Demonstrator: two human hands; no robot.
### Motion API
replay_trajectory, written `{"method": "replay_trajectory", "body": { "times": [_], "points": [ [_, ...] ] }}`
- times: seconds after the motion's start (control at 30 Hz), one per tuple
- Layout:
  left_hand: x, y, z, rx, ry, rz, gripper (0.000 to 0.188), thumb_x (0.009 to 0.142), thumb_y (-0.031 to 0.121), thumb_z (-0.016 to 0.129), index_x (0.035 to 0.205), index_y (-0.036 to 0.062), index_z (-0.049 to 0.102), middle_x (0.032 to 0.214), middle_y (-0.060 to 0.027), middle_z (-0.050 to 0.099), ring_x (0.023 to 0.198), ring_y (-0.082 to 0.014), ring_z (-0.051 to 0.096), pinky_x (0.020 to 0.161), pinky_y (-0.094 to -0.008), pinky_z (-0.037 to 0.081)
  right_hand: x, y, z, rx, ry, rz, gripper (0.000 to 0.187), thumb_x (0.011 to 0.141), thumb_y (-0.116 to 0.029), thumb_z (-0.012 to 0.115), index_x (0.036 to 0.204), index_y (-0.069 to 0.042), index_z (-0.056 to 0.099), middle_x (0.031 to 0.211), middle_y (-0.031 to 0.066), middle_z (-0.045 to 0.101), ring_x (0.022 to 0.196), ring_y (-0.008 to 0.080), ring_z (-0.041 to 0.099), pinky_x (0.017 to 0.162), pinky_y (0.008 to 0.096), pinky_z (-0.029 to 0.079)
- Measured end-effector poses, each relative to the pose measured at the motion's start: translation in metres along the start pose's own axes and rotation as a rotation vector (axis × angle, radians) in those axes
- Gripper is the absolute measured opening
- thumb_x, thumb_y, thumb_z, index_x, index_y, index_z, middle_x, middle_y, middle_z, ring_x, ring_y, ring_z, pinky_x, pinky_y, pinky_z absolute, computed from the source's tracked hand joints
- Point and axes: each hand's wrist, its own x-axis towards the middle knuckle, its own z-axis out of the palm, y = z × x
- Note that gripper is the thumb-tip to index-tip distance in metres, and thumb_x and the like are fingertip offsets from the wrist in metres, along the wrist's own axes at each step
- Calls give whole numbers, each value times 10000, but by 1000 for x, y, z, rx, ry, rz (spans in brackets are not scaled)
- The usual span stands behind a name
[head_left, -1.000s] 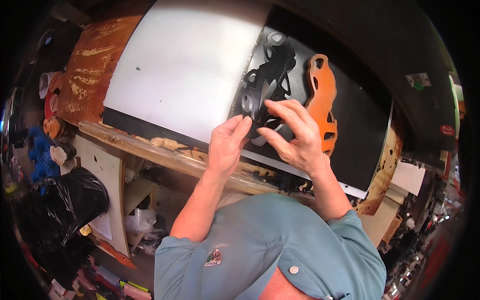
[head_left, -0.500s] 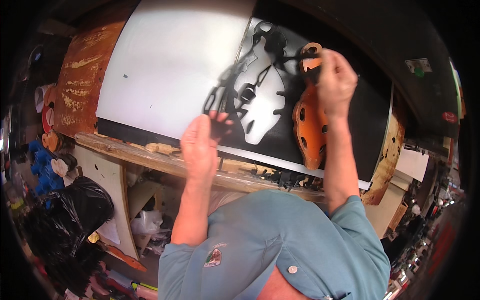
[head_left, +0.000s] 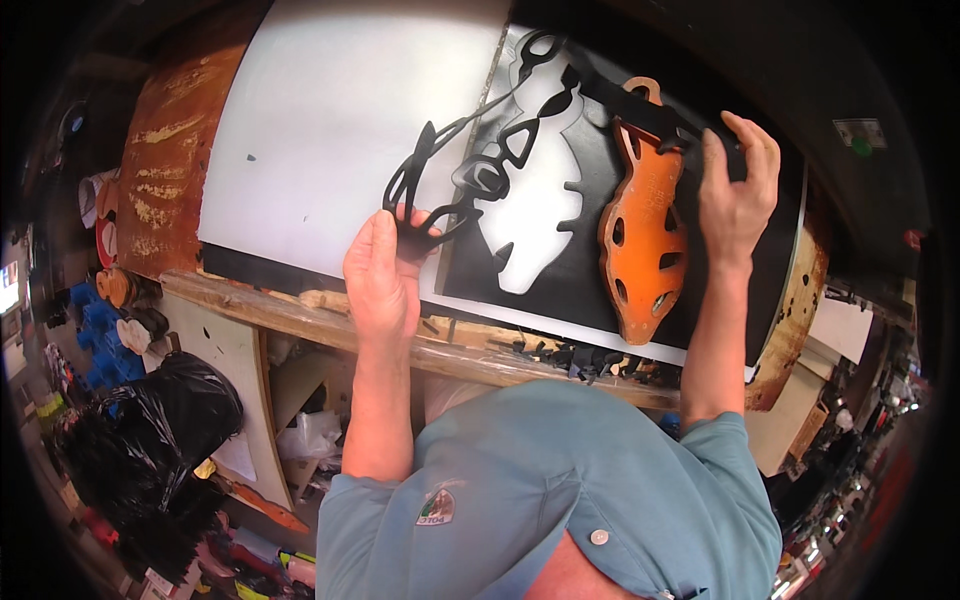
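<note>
My left hand (head_left: 385, 275) is closed on one end of a black lacy cut-out piece (head_left: 517, 145), thin and flexible with several holes. The piece hangs up and away over a black sheet (head_left: 470, 270). In that sheet is a foot-like opening (head_left: 525, 220) with white showing through. To its right lies a long orange cutting die (head_left: 645, 230) with oval holes and a wavy outline. A dark strip (head_left: 650, 118) crosses the die's upper part. Just right of the strip's end is my right hand (head_left: 740, 190), its fingers apart and nothing seen in them.
A large white board (head_left: 340, 130) covers the bench's left part, beside a worn brown panel (head_left: 165, 165). Black scraps (head_left: 580, 362) lie along the wooden front edge (head_left: 450, 360). Below left stand a black plastic bag (head_left: 170, 430) and blue pieces (head_left: 105, 340).
My right hand has moved right, off the die's top, and its fingers have spread. My left hand has shifted slightly left with the black cut-out piece, which now stretches out more clearly.
</note>
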Motion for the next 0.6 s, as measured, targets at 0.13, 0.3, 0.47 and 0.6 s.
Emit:
{"method": "replay_trajectory", "body": {
  "times": [0.13, 0.3, 0.47, 0.6],
  "points": [
    [-13, -2, 6, 14, 26, -5, 278, 1136, 227, 502, 1106, -17, 631, 1030, -114, 702, 906, -212, 686, 838, -371, 567, -6, -69, 15, 363, -169, -133, 341, 863, -78, 791, 1189, -8, 722, 1191, 158, 677, 1102, 342, 665, 968, 420, 540],
    [-35, 7, 13, 188, 81, 75, 261, 1132, 127, 445, 1014, -61, 581, 1041, -127, 635, 948, -209, 663, 881, -401, 587, 4, -72, 78, 129, -483, -6, 545, 866, -163, 794, 1336, 51, 620, 1344, 218, 568, 1255, 412, 547, 1105, 479, 452],
    [-49, 28, 31, 57, -35, 180, 222, 1125, 175, 525, 1091, -6, 650, 1001, -113, 698, 898, -206, 680, 818, -423, 596, 8, -39, 90, 43, -444, -97, 562, 900, -168, 782, 1408, -4, 604, 1361, 189, 563, 1257, 368, 553, 1086, 443, 477],
    [-24, 67, 20, -140, 51, 120, 274, 1140, 246, 496, 1071, 20, 637, 935, -89, 652, 799, -180, 581, 734, -333, 508, 16, -35, 96, -20, -430, -96, 540, 877, -235, 825, 1349, -25, 665, 1250, 162, 630, 1177, 342, 594, 1010, 428, 518]
  ]
}}
